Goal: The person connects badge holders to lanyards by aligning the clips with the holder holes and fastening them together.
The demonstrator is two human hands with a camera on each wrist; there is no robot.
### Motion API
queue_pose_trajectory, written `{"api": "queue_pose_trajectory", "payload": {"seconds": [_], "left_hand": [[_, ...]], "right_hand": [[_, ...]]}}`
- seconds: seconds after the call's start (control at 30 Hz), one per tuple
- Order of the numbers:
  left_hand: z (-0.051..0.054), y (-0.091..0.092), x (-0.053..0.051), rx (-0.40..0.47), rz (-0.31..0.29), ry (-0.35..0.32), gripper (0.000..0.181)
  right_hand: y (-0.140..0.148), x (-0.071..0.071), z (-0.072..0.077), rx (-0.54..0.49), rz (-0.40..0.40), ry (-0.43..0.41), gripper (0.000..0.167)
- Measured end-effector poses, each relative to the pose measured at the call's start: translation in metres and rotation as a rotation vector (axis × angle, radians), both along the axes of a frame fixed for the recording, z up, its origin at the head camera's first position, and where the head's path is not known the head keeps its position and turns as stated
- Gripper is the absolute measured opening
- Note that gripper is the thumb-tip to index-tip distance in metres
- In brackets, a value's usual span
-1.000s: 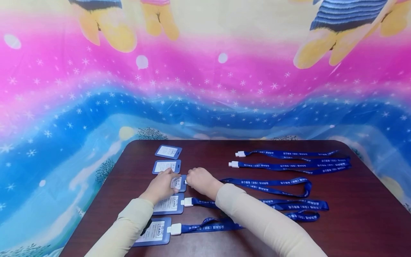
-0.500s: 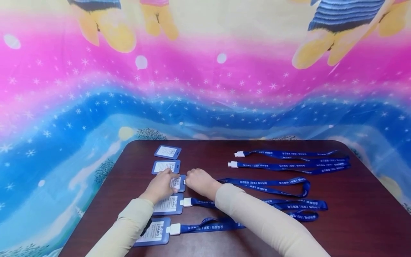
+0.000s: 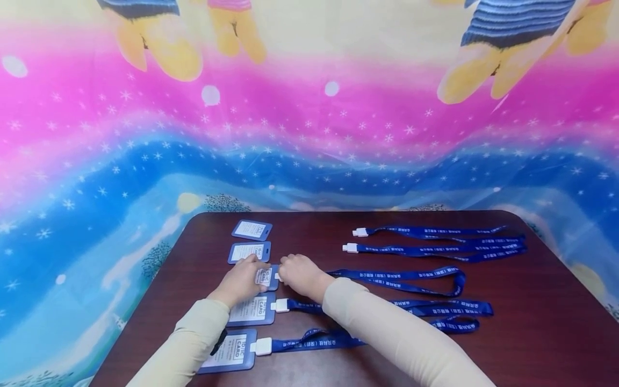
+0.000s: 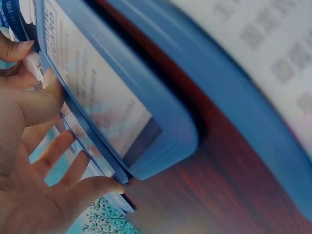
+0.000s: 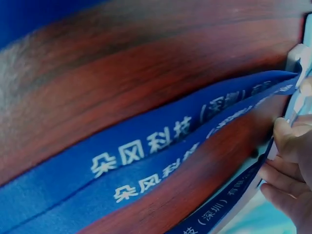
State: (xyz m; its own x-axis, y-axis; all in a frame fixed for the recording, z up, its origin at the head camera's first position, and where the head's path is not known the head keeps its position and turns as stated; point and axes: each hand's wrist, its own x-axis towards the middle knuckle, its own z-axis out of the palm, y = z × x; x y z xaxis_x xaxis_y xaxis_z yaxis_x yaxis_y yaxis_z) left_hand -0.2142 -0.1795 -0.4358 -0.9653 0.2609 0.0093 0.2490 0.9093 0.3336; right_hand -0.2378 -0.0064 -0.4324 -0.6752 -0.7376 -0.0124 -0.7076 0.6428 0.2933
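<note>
In the head view my left hand grips the third badge holder from the back, thumb along its near edge. My right hand pinches the white clip at that badge's right end, mostly covered by the fingers. From under the right hand a blue lanyard runs right in a loop. The left wrist view shows the left thumb and fingers around the holder, close to the clip. In the right wrist view the right fingers are curled at the lanyard's clip end.
Nearer me lie two badges with white clips and blue lanyards. Two badges lie behind at the left, apart from two lanyards at the back right. A printed cloth hangs behind the table.
Both hands keep nearly the same place at the third badge. A little more of the white clip shows between the badge and the right fingers; the whole view has shifted slightly.
</note>
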Motion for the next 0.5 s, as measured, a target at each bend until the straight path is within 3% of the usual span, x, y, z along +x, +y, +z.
{"api": "queue_pose_trajectory", "payload": {"seconds": [0.33,0.5], "left_hand": [[0.000,-0.005,0.003,-0.044,-0.017,-0.027,0.051],[0.004,-0.010,0.006,-0.044,-0.026,-0.003,0.045]], "right_hand": [[0.013,-0.002,0.011,-0.152,-0.063,-0.186,0.029],[0.028,-0.010,0.017,-0.175,-0.093,-0.225,0.030]]}}
